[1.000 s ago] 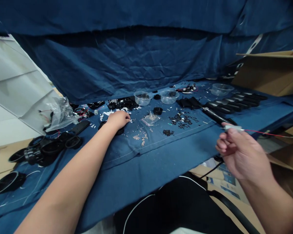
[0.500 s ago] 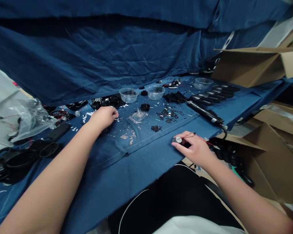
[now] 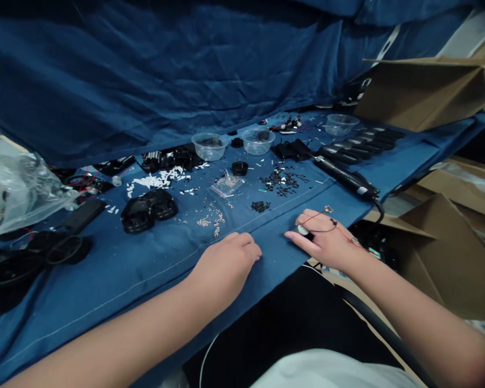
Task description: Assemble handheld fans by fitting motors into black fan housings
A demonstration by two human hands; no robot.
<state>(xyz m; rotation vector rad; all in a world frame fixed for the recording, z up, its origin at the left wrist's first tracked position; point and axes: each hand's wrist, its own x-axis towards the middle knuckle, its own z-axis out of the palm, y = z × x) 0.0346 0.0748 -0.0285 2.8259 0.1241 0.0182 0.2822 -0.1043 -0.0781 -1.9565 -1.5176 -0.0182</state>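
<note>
Blue cloth [image 3: 121, 264]; right hand [image 3: 323, 237] gripping a motor [image 3: 303, 230], probably light. Pinch the body, not the wires [image 3: 350, 238] behind those fingers. Left hand [image 3: 224, 264]? Can't tell.

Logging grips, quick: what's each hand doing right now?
Left hand: curled inward; whether it holds anything cannot be told.
Right hand: holding a small silvery part with thin wires.

The right hand [image 3: 325, 237] grips a small motor [image 3: 303, 230], whose red and black wires [image 3: 327, 209] trail over the hand, by the front edge of the blue-covered bench [image 3: 275, 229]. The left hand [image 3: 226, 264] is near it, fingers curled; whether it holds anything is hidden. Beyond lie loose screws [image 3: 261, 206], a black screwdriver [image 3: 343, 175] and clear bowls [image 3: 209, 154].
</note>
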